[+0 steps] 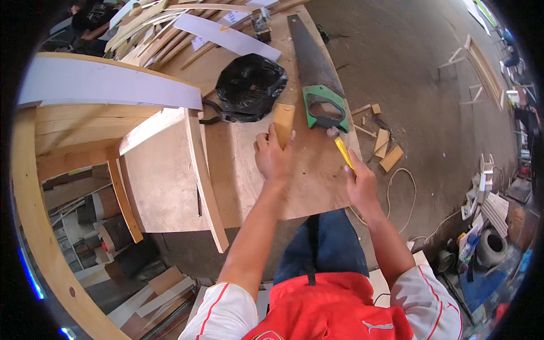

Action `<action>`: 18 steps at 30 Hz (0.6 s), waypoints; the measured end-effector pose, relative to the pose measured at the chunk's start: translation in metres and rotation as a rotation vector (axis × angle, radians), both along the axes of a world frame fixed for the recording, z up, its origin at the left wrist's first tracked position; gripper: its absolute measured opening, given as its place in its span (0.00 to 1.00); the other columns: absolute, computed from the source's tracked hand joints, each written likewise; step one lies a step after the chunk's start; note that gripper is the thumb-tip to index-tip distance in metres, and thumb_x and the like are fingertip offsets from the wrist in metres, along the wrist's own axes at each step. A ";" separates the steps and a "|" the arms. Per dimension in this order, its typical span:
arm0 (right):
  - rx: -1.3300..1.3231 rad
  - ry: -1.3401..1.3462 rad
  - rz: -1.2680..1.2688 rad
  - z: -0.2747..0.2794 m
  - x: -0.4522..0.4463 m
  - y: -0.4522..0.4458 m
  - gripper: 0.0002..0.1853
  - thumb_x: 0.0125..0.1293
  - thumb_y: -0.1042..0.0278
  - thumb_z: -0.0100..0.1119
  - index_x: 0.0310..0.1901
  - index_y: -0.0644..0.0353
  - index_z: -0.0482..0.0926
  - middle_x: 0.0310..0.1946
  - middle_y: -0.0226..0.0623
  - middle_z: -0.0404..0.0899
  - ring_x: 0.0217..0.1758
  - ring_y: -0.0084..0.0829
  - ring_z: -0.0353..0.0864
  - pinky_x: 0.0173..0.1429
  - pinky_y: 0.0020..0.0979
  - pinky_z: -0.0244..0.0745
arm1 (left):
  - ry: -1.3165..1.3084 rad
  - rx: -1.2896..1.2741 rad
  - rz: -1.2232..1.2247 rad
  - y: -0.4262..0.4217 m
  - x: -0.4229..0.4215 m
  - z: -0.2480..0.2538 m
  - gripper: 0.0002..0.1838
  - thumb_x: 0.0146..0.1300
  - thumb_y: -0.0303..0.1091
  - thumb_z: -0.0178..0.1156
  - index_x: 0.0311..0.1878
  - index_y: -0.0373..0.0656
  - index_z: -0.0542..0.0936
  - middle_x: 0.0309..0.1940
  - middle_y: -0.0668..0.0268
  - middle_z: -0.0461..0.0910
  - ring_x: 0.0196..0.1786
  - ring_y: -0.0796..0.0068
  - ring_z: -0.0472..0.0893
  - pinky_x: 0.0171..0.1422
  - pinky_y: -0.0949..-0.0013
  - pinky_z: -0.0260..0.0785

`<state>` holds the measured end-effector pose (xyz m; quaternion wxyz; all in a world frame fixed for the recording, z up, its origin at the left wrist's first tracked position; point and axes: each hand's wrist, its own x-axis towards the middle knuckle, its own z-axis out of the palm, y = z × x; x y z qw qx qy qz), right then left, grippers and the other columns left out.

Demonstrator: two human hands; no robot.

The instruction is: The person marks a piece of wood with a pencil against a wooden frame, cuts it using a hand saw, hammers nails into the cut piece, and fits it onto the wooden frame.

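Observation:
My left hand (272,156) is closed round the lower part of a small wooden block (284,120) above the plywood table (317,187). In my right hand (362,180) is the yellow handle of a hammer (341,148), its head near the saw's handle. The hand saw (324,107), with a green and black handle, lies along the table's right side. A black plastic bag (251,86) sits just beyond the block. To the left stands a wooden frame (195,164) with plywood and a white-faced board.
Wood strips (153,37) and a white board (226,37) are piled at the far left. Offcuts (391,157) and a pale cord (415,195) lie on the floor at right. Another person (90,25) is at the top left.

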<state>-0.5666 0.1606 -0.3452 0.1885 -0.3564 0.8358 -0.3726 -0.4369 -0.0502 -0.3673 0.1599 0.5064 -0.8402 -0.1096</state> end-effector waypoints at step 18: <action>-0.147 -0.207 0.119 0.020 0.004 -0.135 0.27 0.74 0.71 0.61 0.73 0.61 0.72 0.57 0.57 0.83 0.58 0.55 0.85 0.58 0.42 0.81 | 0.150 -0.100 -0.072 -0.137 -0.021 0.013 0.11 0.65 0.36 0.68 0.50 0.49 0.88 0.42 0.61 0.87 0.39 0.60 0.87 0.50 0.56 0.76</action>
